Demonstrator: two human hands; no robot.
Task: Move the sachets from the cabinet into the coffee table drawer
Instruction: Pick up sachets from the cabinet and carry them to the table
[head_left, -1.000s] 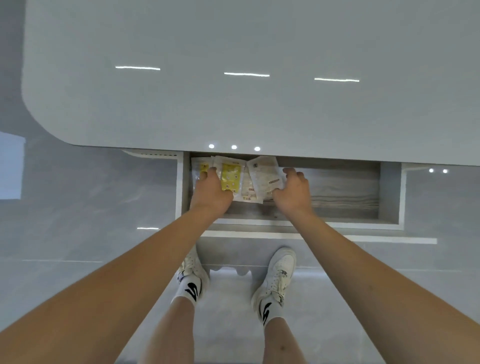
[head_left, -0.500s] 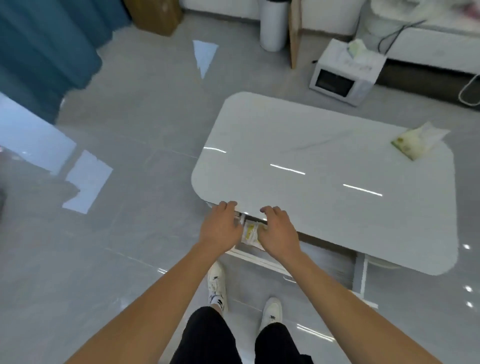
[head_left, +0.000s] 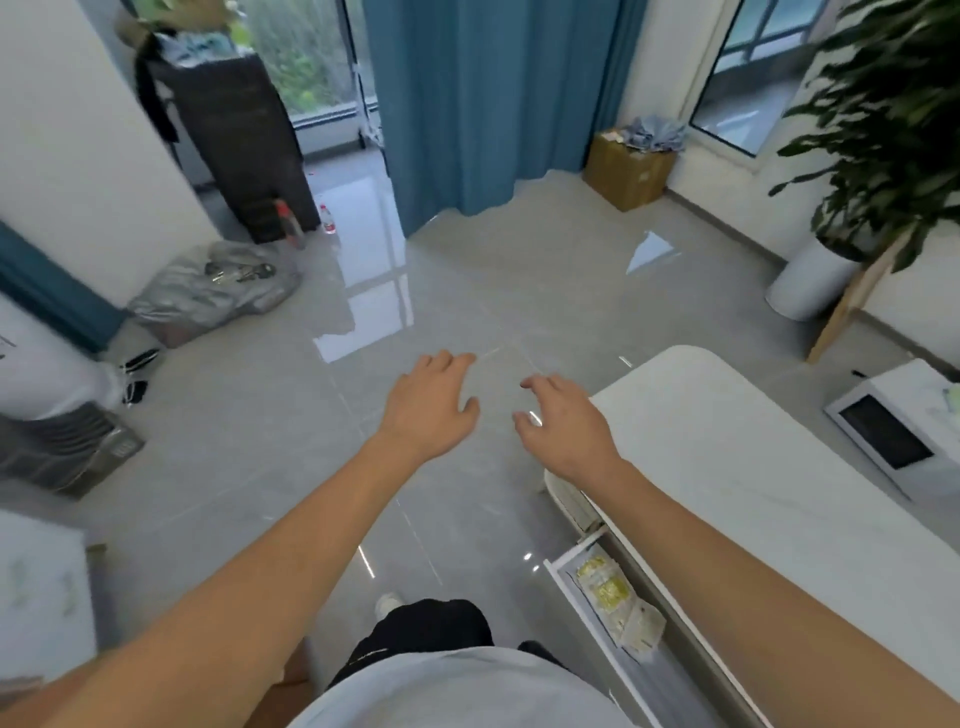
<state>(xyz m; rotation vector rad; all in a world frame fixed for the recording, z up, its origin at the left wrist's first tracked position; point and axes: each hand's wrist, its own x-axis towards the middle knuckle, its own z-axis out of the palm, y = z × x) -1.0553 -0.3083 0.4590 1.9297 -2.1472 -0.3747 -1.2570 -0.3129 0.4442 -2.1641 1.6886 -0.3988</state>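
— What does the room look like?
— The floor (head_left: 467, 291) is shiny grey tile. Blue curtains (head_left: 483, 98) hang by the windows (head_left: 306, 57).
— Anything else?
— A leafy plant (head_left: 893, 109) stands in a white pot (head_left: 808, 283). A brown box (head_left: 628, 174) sits near the wall.

Single head view, high up, tilted forward and down.
Looking out across the floor (head_left: 467, 291), both forearms reaching in close from below.

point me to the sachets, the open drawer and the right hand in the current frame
sachets (head_left: 605, 590), head view, on the yellow print of the top packet.
drawer (head_left: 563, 574), head view, on its white front rim.
right hand (head_left: 563, 428), head view, on the back of the hand.
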